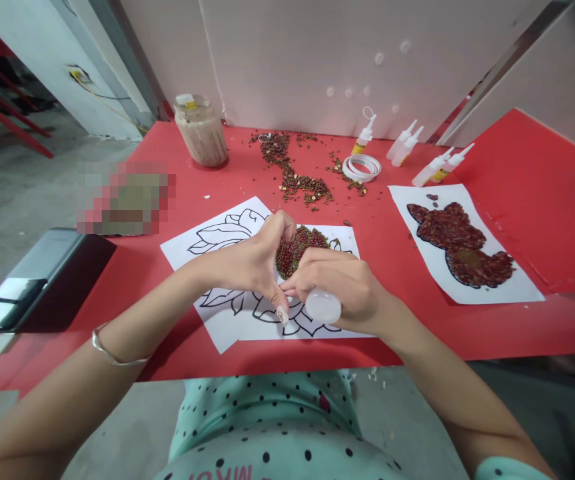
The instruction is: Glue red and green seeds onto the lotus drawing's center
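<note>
My right hand [340,283] is wrapped round a white glue bottle [323,307], its round base toward me. The bottle's tip is hidden under the fingers. My left hand [262,260] rests on the paper with thumb and forefinger spread in a curve, beside a patch of dark red and green beans [300,250]. This patch covers part of a line drawing on white paper [267,327]. A second white sheet [177,247] with drawn petals lies partly beneath, at the left. The thumb is close to the right fingertips.
Loose beans [294,180] are scattered behind the papers. A jar [202,133] stands at the back left, a phone [22,280] lies at the left. Farther right are a tape roll [362,168], several glue bottles [403,147] and a bean-covered picture [460,243] on the red table [442,327].
</note>
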Demonstrator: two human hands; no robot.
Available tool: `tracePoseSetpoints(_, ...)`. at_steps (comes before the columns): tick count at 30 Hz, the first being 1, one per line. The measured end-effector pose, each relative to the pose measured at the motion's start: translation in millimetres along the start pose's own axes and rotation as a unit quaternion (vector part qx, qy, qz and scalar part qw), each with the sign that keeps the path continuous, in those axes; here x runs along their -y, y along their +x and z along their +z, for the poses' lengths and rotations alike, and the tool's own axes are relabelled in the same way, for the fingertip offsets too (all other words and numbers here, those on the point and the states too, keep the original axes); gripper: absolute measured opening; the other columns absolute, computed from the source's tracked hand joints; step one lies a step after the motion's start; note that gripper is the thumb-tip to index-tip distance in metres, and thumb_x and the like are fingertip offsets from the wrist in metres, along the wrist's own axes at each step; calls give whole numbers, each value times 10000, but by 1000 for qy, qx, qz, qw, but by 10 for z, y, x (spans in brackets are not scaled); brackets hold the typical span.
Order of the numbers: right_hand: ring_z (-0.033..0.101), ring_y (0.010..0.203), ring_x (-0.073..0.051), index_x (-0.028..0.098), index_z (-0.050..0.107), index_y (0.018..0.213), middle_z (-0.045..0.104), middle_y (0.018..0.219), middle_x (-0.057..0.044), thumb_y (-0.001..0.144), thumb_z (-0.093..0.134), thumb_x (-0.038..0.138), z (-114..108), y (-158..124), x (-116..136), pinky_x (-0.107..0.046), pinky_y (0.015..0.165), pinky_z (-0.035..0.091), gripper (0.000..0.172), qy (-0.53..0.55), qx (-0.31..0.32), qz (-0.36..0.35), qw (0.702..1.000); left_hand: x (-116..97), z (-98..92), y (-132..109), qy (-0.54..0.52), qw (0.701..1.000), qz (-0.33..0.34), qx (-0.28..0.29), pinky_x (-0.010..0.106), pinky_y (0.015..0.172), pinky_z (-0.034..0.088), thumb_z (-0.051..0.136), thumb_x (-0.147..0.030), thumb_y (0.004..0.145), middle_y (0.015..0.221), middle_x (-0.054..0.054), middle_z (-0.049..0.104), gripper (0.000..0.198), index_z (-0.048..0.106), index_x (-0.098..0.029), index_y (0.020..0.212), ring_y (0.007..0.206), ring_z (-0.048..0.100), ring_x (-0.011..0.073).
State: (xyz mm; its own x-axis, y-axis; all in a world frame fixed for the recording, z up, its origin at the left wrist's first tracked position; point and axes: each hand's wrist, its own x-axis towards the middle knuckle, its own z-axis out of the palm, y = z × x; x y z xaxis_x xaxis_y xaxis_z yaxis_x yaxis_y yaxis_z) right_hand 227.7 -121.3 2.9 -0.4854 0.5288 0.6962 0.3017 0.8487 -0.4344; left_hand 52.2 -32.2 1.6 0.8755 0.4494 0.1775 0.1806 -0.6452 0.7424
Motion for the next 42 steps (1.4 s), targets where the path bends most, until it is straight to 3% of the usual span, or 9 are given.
tracePoseSetpoints(7,501,627,-106,181,538,772,649,700,-13,865,505,113,26,2,-9,-253,571,452,120,-23,-2,-3,1000,1,11,3,-3,1000,-5,0,283,597,436,857,-569,378,937,28,360,836,286,-237,891,801,374,166)
tracePoseSetpoints(18,483,645,-97,185,509,746,628,698,-4,858,523,140,41,-1,-15,-242,585,449,121,-8,-4,19,1000,-43,8,5,-29,998,-46,14,306,701,425,857,-565,382,967,32,346,842,280,-231,897,863,364,180)
tracePoseSetpoints(23,486,633,-100,187,503,745,586,662,4,816,561,155,40,-6,-53,-232,568,440,97,-17,-10,48,999,-53,33,-12,-35,999,-22,14,299,695,435,849,-579,387,985,34,338,856,269,-235,915,871,379,177)
tracePoseSetpoints(27,535,659,-92,204,476,727,595,679,28,780,579,121,2,-27,-107,-215,585,442,142,-13,-12,118,993,-70,63,-19,-43,999,16,21,281,647,444,823,-614,416,984,31,340,848,247,-240,913,842,402,162)
tracePoseSetpoints(30,542,615,-81,213,445,721,632,689,37,780,628,173,-40,-10,-91,-214,568,438,197,35,-14,169,985,-68,53,-16,7,997,64,-38,307,675,458,811,-642,405,995,44,355,869,237,-240,919,864,407,178)
tracePoseSetpoints(35,548,577,-76,217,392,688,658,676,39,761,664,205,-74,25,-29,-209,542,432,282,55,-31,187,980,-43,40,-7,128,972,141,-137,386,733,472,731,-748,398,1011,71,380,893,272,-230,962,888,409,206)
tracePoseSetpoints(38,569,575,-91,224,397,713,653,666,44,747,672,219,-115,12,-96,-220,536,434,277,-26,-68,232,970,-19,52,8,195,947,185,-175,391,713,479,644,-815,425,1001,75,398,861,284,-230,945,886,431,208)
tracePoseSetpoints(42,582,579,-131,233,421,747,627,659,30,748,619,178,-220,-30,-287,-266,530,425,205,-208,-136,295,923,19,51,22,284,888,244,-266,347,679,471,609,-805,541,935,35,423,733,293,-240,886,825,442,168)
